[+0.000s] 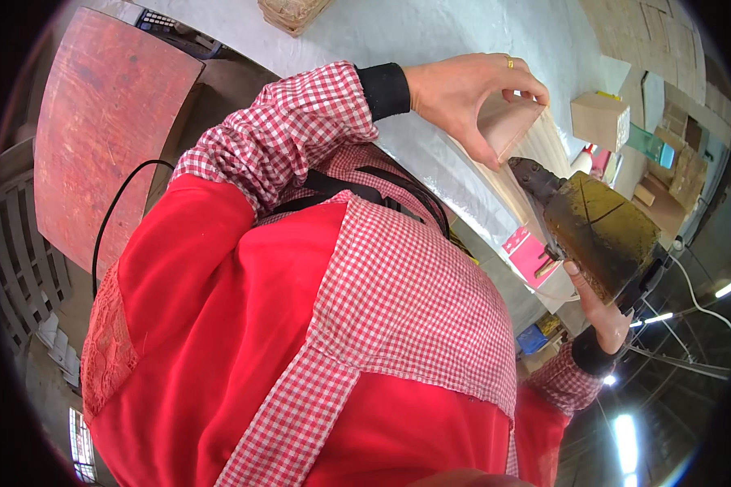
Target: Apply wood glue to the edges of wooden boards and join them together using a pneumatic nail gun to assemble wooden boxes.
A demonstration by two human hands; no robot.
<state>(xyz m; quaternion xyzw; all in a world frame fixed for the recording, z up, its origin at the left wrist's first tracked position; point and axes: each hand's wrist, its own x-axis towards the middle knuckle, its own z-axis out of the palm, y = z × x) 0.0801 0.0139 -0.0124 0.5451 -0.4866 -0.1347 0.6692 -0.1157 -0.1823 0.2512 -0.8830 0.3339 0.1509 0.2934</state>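
My left hand (481, 96) is curled over the end of a pale, wood-coloured stack (551, 144), thumb on one side and fingertips on the other. Fine parallel lines run along the stack's side, like the edges of thin sheets. My right hand (599, 304) holds a worn, yellow-and-black hand-held power tool (603, 223). One finger stretches along the tool's body, and the other fingers are largely hidden behind it. The tool's dark, knobbed end lies close beside the stack, near my left thumb; whether they touch I cannot tell.
The stack lies on a long, light grey table (333, 36). A brown bundle (292, 12) sits at its far side. Beyond the tool stand a cardboard box (599, 120) and a green-blue container (651, 146). A pink-and-white box (530, 256) is near the tool. At left is a reddish board (110, 130).
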